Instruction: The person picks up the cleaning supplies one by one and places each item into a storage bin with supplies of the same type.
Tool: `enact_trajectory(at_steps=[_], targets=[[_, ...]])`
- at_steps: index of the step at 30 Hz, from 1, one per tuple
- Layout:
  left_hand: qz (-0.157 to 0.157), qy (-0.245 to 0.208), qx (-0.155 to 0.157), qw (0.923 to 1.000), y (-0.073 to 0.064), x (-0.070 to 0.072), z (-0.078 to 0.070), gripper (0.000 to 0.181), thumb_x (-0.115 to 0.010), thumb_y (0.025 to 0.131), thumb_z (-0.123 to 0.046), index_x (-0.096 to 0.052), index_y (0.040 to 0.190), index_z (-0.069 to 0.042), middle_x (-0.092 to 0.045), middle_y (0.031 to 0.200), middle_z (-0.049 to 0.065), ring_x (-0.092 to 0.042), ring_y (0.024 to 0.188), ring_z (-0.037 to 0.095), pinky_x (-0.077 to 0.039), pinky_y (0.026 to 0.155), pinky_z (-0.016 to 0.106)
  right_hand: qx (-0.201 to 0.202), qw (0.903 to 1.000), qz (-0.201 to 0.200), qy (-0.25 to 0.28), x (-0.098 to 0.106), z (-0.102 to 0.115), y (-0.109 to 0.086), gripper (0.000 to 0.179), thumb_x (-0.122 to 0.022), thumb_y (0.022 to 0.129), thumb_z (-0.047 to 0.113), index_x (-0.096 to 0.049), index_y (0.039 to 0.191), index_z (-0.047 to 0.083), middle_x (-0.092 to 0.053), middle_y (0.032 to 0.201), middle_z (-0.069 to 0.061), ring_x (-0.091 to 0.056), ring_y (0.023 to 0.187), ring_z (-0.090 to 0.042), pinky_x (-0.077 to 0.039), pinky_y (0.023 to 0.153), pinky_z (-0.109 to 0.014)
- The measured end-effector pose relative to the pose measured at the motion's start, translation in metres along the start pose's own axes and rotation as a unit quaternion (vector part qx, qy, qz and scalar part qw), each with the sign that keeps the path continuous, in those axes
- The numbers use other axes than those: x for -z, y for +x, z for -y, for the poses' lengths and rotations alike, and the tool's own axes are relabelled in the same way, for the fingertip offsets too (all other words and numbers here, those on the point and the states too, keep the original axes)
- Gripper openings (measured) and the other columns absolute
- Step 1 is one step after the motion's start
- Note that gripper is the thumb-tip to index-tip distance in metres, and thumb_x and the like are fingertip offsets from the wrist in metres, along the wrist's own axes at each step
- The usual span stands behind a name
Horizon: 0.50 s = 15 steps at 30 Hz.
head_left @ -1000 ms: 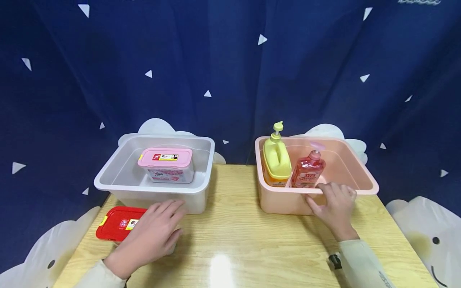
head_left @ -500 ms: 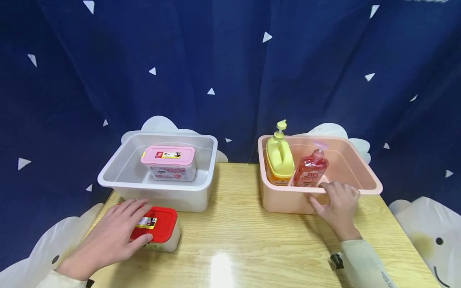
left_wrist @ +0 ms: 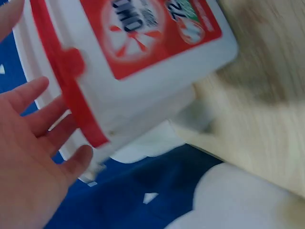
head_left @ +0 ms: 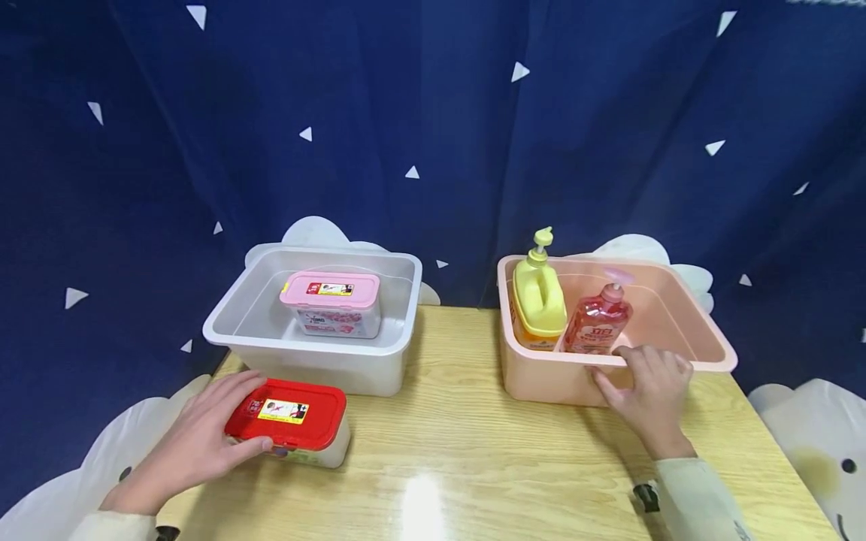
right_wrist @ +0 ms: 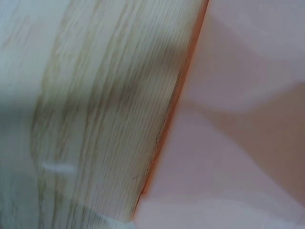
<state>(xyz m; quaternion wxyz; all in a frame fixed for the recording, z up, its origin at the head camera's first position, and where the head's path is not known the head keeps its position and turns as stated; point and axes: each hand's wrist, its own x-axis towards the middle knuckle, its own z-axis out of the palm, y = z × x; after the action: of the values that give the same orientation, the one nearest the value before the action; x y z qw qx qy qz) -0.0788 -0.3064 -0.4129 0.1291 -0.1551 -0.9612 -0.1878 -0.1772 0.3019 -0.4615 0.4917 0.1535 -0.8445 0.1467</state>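
Note:
My left hand point(head_left: 199, 436) spans the left end of a red-lidded detergent box point(head_left: 301, 428), thumb along the near lid edge, fingers over the far side. Its fingers look spread and loosely extended in the left wrist view, beside the red lid rim and white box wall point(left_wrist: 128, 100). At the right, my right hand point(head_left: 649, 394) grips the near rim of a pink bin point(head_left: 558, 383), thumb outside. That bin holds a yellow pump bottle point(head_left: 539, 297) and a red pump bottle point(head_left: 598, 321). The right wrist view shows the pink bin's wall point(right_wrist: 228, 157), but no hand.
A white bin point(head_left: 318, 370) stands behind the red-lidded box and holds a pink-lidded box point(head_left: 331, 304). Both bins sit toward the back of the wooden table point(head_left: 460, 443). A blue curtain point(head_left: 467, 135) hangs behind.
My left hand has moved left across the red lid, from its right part to its left end. The red-lidded box stays in place. My right hand keeps its hold on the pink rim.

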Motion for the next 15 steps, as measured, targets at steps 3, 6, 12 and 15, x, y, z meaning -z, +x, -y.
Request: enact_trajectory(at_steps=[3,6,12,15], targets=[[-0.011,-0.02,-0.006,0.9997,-0.002,-0.004,0.009,0.094,-0.093,0.057,-0.035,-0.052,0.138,-0.009,-0.053,0.141,0.016,-0.044,0.126,0.035,-0.041,0.093,0.064,-0.005,1.0,0.003,-0.002,-0.001,0.0,0.0,0.072,-0.053,0.086,0.069,-0.065,0.094,-0.001,-0.06,0.079,-0.02,-0.049,0.079,-0.041,-0.029,0.082,-0.058],[-0.02,-0.025,-0.019,0.9993,-0.003,-0.01,0.016,0.1,-0.095,0.053,-0.034,-0.051,0.139,-0.009,-0.052,0.141,0.016,-0.043,0.127,0.035,-0.039,0.095,0.059,-0.006,1.0,0.003,-0.004,-0.001,0.0,0.0,0.073,-0.052,0.086,0.07,-0.065,0.095,-0.001,-0.06,0.079,-0.021,-0.048,0.079,-0.042,-0.029,0.082,-0.058],[-0.031,0.011,-0.039,0.9987,-0.002,-0.017,0.023,0.107,-0.097,0.047,-0.032,-0.049,0.14,-0.008,-0.053,0.139,0.015,-0.042,0.126,0.033,-0.039,0.094,0.059,0.003,1.0,0.0,-0.001,-0.002,0.0,0.001,0.071,-0.054,0.086,0.068,-0.066,0.095,-0.001,-0.061,0.08,-0.021,-0.049,0.078,-0.042,-0.029,0.082,-0.058],[-0.033,0.028,-0.05,0.9978,0.002,-0.019,0.026,0.105,-0.096,0.048,-0.033,-0.05,0.138,-0.007,-0.054,0.136,0.014,-0.043,0.125,0.032,-0.041,0.093,0.059,0.002,1.0,-0.001,0.002,-0.002,0.001,0.001,0.072,-0.054,0.086,0.069,-0.066,0.094,-0.002,-0.061,0.08,-0.021,-0.048,0.078,-0.042,-0.028,0.082,-0.058]])
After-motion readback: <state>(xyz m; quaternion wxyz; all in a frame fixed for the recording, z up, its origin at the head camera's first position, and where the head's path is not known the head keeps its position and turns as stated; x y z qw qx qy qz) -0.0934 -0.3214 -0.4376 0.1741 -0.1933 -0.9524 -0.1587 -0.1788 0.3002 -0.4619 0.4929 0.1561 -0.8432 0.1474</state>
